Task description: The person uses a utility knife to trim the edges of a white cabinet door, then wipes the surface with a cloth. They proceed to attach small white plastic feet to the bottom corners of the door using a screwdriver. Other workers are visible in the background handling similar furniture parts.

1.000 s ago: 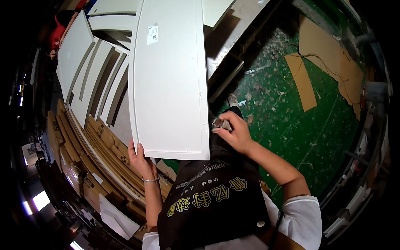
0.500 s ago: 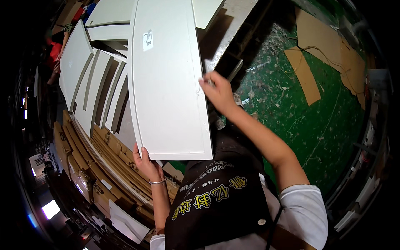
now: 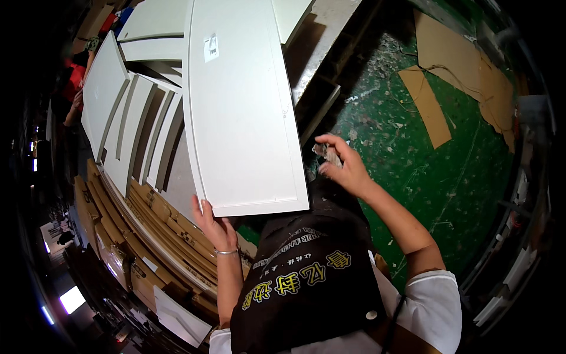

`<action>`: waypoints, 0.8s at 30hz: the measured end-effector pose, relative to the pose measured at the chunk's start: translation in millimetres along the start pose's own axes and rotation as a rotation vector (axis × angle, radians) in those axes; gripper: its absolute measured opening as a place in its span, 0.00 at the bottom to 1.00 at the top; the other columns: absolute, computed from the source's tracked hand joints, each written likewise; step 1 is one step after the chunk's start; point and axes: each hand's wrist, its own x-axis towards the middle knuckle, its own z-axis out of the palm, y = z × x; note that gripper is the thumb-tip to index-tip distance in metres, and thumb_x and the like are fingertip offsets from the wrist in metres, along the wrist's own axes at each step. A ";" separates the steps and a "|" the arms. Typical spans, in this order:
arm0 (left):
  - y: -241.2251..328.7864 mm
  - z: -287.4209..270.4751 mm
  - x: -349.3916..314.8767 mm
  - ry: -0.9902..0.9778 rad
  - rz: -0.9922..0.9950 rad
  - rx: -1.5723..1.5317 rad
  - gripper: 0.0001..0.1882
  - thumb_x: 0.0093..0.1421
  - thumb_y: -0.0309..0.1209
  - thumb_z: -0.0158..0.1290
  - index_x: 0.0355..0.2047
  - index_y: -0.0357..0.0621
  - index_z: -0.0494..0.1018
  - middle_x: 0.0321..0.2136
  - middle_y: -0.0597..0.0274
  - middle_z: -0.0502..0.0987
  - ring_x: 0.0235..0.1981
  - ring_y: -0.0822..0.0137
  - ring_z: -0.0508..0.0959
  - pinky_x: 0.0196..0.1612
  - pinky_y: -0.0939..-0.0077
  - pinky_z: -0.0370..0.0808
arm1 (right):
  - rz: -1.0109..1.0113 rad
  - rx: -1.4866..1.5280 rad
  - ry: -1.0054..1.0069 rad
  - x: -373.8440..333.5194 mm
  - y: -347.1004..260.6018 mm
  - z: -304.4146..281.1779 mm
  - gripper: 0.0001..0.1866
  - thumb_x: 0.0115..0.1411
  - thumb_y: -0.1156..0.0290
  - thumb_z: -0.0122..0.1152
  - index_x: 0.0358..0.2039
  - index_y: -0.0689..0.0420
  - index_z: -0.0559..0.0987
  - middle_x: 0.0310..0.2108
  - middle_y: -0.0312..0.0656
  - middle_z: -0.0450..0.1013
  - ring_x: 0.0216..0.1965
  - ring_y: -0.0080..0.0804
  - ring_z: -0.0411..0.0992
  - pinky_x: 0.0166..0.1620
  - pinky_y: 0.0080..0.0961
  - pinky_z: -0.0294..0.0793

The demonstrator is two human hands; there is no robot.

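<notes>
A long white panel (image 3: 242, 118) with a raised border and a small label lies in front of me, its near end tilted over my apron. My left hand (image 3: 219, 229) grips the panel's near left corner, with fingers at the edge. Off the panel's right edge, near its near right corner, my right hand (image 3: 349, 170) is apart from it, fingers curled. A small greyish, mottled thing (image 3: 328, 154) shows between the thumb and fingers; its kind cannot be made out.
More white panels and frames (image 3: 106, 97) lie to the left and beyond. Flat brown cartons (image 3: 171, 236) are stacked at the lower left. Cardboard sheets (image 3: 454, 65) and a cord lie on the green floor (image 3: 413, 177). Another person's arm (image 3: 76, 100) shows at the far left.
My right hand has left the panel's right edge and moved right and nearer to me. The panel's near end has shifted slightly right and away. My left hand stays at the corner.
</notes>
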 end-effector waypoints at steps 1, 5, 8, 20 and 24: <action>-4.0 -7.3 -0.1 -0.063 -0.105 -0.098 0.20 0.68 0.36 0.46 0.56 0.39 0.63 0.47 0.58 0.74 0.46 0.65 0.75 0.49 0.71 0.73 | -0.048 0.151 -0.002 10.9 0.5 -0.3 0.20 0.59 0.67 0.60 0.51 0.57 0.72 0.32 0.38 0.72 0.33 0.25 0.69 0.41 0.21 0.69; -22.6 -16.9 -23.5 -0.275 -0.442 -0.321 0.19 0.68 0.41 0.46 0.52 0.41 0.66 0.48 0.58 0.74 0.46 0.62 0.75 0.47 0.68 0.74 | -0.049 0.028 0.110 46.2 6.1 -0.4 0.14 0.62 0.73 0.52 0.49 0.61 0.73 0.34 0.40 0.72 0.36 0.26 0.71 0.42 0.21 0.69; -25.3 10.8 -51.8 -0.545 -0.625 -0.340 0.21 0.68 0.42 0.44 0.55 0.41 0.63 0.50 0.55 0.73 0.50 0.61 0.74 0.49 0.66 0.75 | -0.248 0.005 0.267 86.5 14.1 8.4 0.13 0.59 0.80 0.53 0.44 0.59 0.77 0.34 0.41 0.72 0.36 0.30 0.72 0.40 0.21 0.70; -23.3 26.2 -61.6 -0.519 -0.719 -0.313 0.24 0.68 0.45 0.43 0.56 0.41 0.62 0.50 0.57 0.73 0.49 0.62 0.76 0.50 0.66 0.76 | -0.372 -0.054 0.265 76.7 16.7 34.6 0.17 0.54 0.87 0.55 0.43 0.59 0.80 0.34 0.41 0.71 0.36 0.32 0.71 0.40 0.21 0.70; -22.2 30.5 -63.9 -0.502 -0.709 -0.319 0.25 0.68 0.46 0.44 0.56 0.41 0.62 0.50 0.56 0.73 0.48 0.62 0.76 0.49 0.67 0.77 | -0.389 -0.094 0.184 27.6 15.3 36.7 0.17 0.53 0.87 0.56 0.42 0.58 0.80 0.33 0.42 0.71 0.35 0.35 0.71 0.39 0.24 0.70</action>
